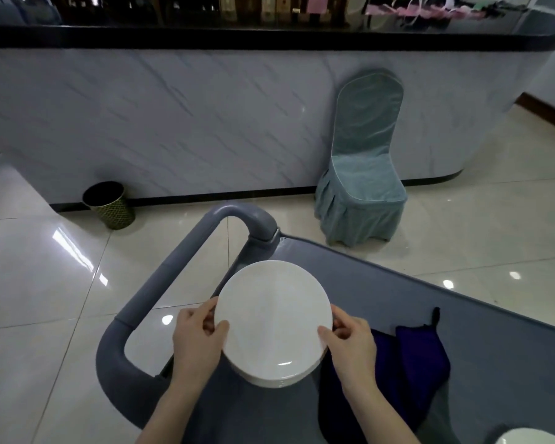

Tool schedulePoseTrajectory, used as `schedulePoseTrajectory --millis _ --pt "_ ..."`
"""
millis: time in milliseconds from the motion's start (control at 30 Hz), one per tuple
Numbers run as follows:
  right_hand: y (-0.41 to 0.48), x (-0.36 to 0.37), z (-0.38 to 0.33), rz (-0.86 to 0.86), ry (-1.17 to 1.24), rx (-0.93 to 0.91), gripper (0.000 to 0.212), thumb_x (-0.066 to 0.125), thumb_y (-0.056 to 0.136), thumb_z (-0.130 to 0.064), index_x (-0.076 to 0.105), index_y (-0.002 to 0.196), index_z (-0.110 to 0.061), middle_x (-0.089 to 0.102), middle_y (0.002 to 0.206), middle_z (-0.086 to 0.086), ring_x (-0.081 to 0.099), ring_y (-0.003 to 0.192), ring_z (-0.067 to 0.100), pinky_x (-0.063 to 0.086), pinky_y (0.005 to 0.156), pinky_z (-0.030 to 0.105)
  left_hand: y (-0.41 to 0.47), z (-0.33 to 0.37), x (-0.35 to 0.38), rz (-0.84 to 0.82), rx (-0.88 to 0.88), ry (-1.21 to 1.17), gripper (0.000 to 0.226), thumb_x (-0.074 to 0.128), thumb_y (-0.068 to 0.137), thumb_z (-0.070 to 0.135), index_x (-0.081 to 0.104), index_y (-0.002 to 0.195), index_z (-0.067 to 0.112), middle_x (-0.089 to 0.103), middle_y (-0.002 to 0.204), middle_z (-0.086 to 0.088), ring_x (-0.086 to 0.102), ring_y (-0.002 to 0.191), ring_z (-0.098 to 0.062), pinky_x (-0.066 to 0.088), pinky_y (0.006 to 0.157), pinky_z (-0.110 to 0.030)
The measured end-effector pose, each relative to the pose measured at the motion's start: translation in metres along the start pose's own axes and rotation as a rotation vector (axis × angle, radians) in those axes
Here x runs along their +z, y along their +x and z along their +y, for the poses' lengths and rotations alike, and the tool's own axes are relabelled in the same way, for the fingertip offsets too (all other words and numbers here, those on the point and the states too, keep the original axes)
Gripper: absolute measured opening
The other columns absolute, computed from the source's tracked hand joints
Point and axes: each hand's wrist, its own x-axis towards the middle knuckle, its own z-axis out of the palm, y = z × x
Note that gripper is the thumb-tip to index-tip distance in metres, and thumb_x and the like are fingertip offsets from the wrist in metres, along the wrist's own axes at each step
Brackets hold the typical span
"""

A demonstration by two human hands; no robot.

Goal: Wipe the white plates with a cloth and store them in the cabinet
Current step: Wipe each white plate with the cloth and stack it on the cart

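— Looking down from your head, what holds what?

— The grey cart (481, 322) in front of me has a raised rim. On its tray lie my plates and a dark blue cloth (422, 360), bunched just to the right of my right hand. At the bottom right corner a bit of another white dish (526, 437) pokes into view. Out on the tiled floor, by the marble-look counter (205, 123), stands a small waste bin (109, 205). Its inside is dark and I cannot tell what is in it. A chair (362, 161) in a green cover stands against the same counter.

— And the plate?

— The white plate (271, 318) is at the tray's left end, beside the cart's handle (161, 283). It is round, plain and glossy, face up, with a small glint near its near edge. Beneath that edge a second white rim (269, 381) shows. Whether the two touch I cannot tell.

— Your hands?

— My left hand (196, 341) pinches the left rim, thumb on top, fingers curled beneath. My right hand (353, 344) grips the right rim the same way.
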Motion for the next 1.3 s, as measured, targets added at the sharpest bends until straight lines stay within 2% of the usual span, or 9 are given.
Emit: schedulePoseTrajectory --millis 167,300,433,533,667,733,900,1067,1300 --pt "0.001 -0.005 0.009 -0.019 0.009 0.02 0.043 0.073 0.083 -0.008 0.07 0.115 -0.037 0.055 0.099 0.002 0.059 0.081 0.013 0.047 0.073 0.016 -0.004 0.001 0.006 0.007 0.008 0.026 0.048 0.065 0.087 0.007 0.058 0.133 0.02 0.046 0.103 0.003 0.055 0.086 -0.007 0.039 0.079 -0.011" --pt "0.001 -0.024 0.015 -0.023 0.082 0.052 0.034 0.072 0.089 -0.015 0.069 0.12 -0.027 0.058 0.103 0.001 0.061 0.089 0.019 0.057 0.085 0.04 -0.014 0.008 0.017 0.105 0.075 0.066 0.05 0.065 0.09 0.011 0.052 0.138 0.017 0.039 0.11 0.004 0.053 0.091 -0.012 0.044 0.089 -0.026" --pt "-0.004 -0.073 0.028 0.035 0.086 0.056 0.025 0.067 0.093 -0.017 0.069 0.113 -0.03 0.062 0.103 0.003 0.062 0.091 0.016 0.057 0.086 0.042 -0.042 0.032 0.054 0.158 0.337 0.049 0.036 0.065 0.089 0.005 0.064 0.121 0.023 0.045 0.102 0.011 0.054 0.087 -0.004 0.044 0.072 -0.012" --pt "-0.013 -0.117 0.045 0.087 0.054 0.073 0.023 0.066 0.093 -0.016 0.069 0.112 -0.03 0.064 0.102 0.003 0.063 0.09 0.016 0.057 0.084 0.04 -0.073 0.048 0.095 -0.003 0.506 0.025 0.032 0.065 0.087 -0.001 0.068 0.107 0.022 0.053 0.095 0.015 0.056 0.084 -0.003 0.044 0.069 -0.006" --pt "-0.034 -0.186 0.077 0.186 -0.105 0.065 0.023 0.069 0.091 -0.016 0.07 0.11 -0.029 0.065 0.099 -0.001 0.059 0.084 0.002 0.042 0.069 0.006 -0.126 0.063 0.161 -0.376 0.495 -0.016 0.027 0.066 0.088 0.005 0.068 0.103 0.027 0.064 0.086 0.013 0.061 0.083 -0.004 0.046 0.071 -0.011" --pt "-0.047 -0.221 0.095 0.246 -0.222 0.065 0.027 0.072 0.089 -0.015 0.07 0.115 -0.022 0.064 0.099 0.0 0.057 0.081 0.002 0.038 0.067 0.002 -0.151 0.068 0.194 -0.535 0.451 -0.015 0.027 0.068 0.088 0.008 0.066 0.105 0.03 0.066 0.088 0.01 0.061 0.083 -0.002 0.048 0.073 -0.014" --pt "-0.084 -0.299 0.144 0.303 -0.432 0.177 0.046 0.073 0.087 -0.021 0.06 0.131 -0.023 0.052 0.11 -0.003 0.058 0.093 0.017 0.044 0.086 0.025 -0.212 0.076 0.26 -0.742 0.422 0.132 0.027 0.069 0.087 0.014 0.064 0.112 0.025 0.064 0.093 0.007 0.06 0.082 0.0 0.045 0.074 -0.007" --pt "-0.112 -0.347 0.178 0.376 -0.525 0.287 0.06 0.075 0.083 -0.022 0.054 0.139 -0.022 0.038 0.112 -0.002 0.045 0.111 0.022 0.037 0.092 0.025 -0.256 0.075 0.296 -0.787 0.402 0.373 0.017 0.066 0.084 0.021 0.052 0.094 0.018 0.057 0.097 -0.002 0.057 0.087 -0.017 0.046 0.074 -0.028" --pt "-0.125 -0.37 0.199 0.277 -0.353 0.427 0.067 0.076 0.083 -0.02 0.045 0.142 -0.024 0.045 0.124 0.005 0.053 0.116 0.027 0.043 0.093 0.03 -0.277 0.07 0.309 -0.76 0.311 0.385 0.047 0.063 0.084 0.01 0.051 0.129 0.017 0.056 0.113 -0.005 0.052 0.098 -0.016 0.039 0.08 -0.026"
